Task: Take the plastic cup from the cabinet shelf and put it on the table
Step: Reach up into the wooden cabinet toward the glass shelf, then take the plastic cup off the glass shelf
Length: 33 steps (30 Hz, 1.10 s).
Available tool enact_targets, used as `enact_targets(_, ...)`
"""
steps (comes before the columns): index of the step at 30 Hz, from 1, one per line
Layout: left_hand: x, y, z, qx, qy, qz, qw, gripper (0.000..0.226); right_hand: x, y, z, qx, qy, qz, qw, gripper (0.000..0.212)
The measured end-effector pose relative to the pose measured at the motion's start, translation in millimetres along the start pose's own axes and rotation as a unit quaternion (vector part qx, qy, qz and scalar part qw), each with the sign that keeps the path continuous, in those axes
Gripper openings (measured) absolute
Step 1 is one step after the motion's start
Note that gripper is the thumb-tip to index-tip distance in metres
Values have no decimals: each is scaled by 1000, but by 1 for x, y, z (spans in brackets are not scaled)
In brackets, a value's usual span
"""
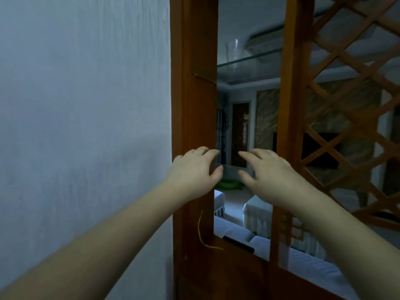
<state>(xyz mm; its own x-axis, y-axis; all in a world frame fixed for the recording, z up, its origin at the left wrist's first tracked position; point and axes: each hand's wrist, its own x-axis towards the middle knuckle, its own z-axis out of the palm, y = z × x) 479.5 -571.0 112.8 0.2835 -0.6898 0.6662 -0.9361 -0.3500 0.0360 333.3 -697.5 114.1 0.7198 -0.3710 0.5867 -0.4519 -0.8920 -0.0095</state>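
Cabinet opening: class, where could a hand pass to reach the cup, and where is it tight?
Free: the gap between the wooden posts, below the glass shelf and above both hands, left and right. Tight: beside the cup, near the left post; the lattice blocks the right.

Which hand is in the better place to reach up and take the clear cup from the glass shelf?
Probably the left hand. The cup stands at the left end of the glass shelf, almost straight above it. The right hand sits further right, beside the lattice frame. Both are open and empty.
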Motion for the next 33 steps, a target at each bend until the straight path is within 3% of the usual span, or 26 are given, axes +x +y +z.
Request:
enact_targets(7,68,-25,3,-50,45,3,998,55,66,27,-13,35,27,10,999,57)
enact_targets(16,139,-84,8,-81,88,64,991,54,141,11,1,8,56,32,998,58)
enact_targets(26,225,-138,-6,-232,94,146,957,53,214,-25,-11,-52,162,37,985,54)
enact_targets(33,279,-138,-24,-279,106,166,940,54,265,-33,-49,-86,186,49,978,50)
